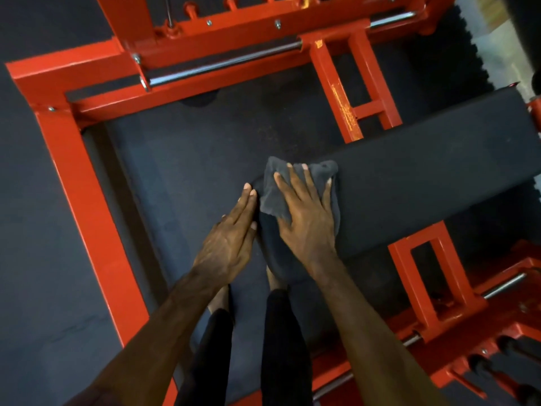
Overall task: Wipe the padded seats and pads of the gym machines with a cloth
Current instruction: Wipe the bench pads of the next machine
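Dark grey crumpled cloth (295, 186) lies on the near end of a long black padded bench pad (424, 183), pressed flat under the right hand (307, 218). Left hand (231, 238), fingers straight, touches the pad's end beside it, above a red steel machine frame (87, 171).

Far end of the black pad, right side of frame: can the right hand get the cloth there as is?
Probably yes. The right hand presses the cloth flat on the pad near its left end, and nothing lies on the pad's top further along. The red frame sits behind it.
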